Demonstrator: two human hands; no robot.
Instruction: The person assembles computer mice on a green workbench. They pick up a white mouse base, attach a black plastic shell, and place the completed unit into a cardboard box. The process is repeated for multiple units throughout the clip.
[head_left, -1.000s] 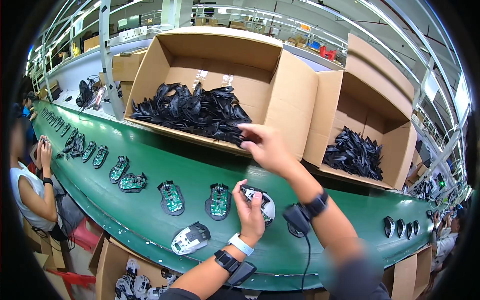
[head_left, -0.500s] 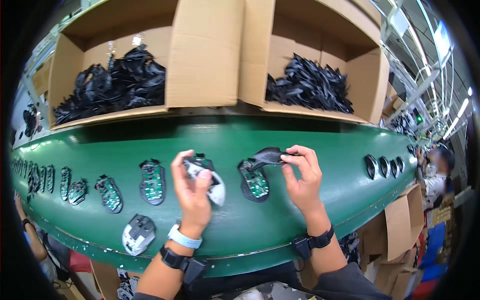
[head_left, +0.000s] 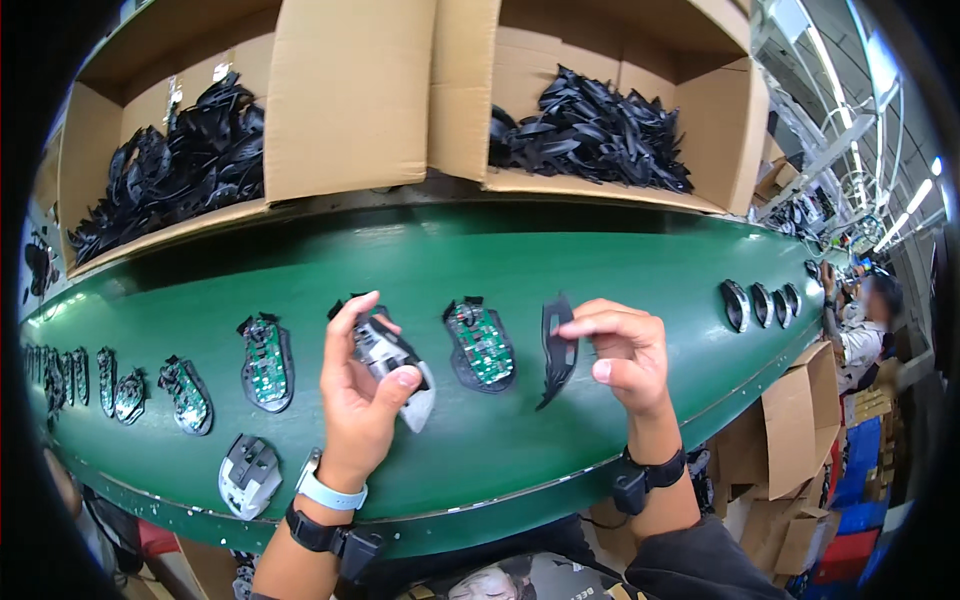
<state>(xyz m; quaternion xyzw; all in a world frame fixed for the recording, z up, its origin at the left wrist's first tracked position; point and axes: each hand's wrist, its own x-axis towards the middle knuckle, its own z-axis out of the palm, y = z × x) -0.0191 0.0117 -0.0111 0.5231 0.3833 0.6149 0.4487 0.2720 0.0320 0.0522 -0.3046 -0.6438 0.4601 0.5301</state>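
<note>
My left hand [head_left: 358,385] is closed round a grey-white and black mouse top shell [head_left: 393,360], fingers on its far side and thumb on its near edge. Between the thumb and fingers of my right hand [head_left: 630,355] is a thin black curved plastic side piece [head_left: 558,350], held upright over the green belt. A mouse base with a green circuit board [head_left: 482,345] lies between my two hands. Part of another base is hidden behind my left hand. Left of that hand rests a further circuit-board base [head_left: 266,365], with a separate grey-white mouse shell [head_left: 250,477] nearer me.
Two cardboard boxes [head_left: 350,100] full of black plastic pieces [head_left: 595,125] stand beyond the green belt [head_left: 420,250]. Several circuit-board bases [head_left: 187,395] line the belt's left; several dark shells [head_left: 737,306] sit at right. A person [head_left: 865,320] works at the far right.
My right hand has turned the black side piece from lying level to upright and moved it away from the nearby base. The shell in my left hand is tilted more. The whole view has shifted.
</note>
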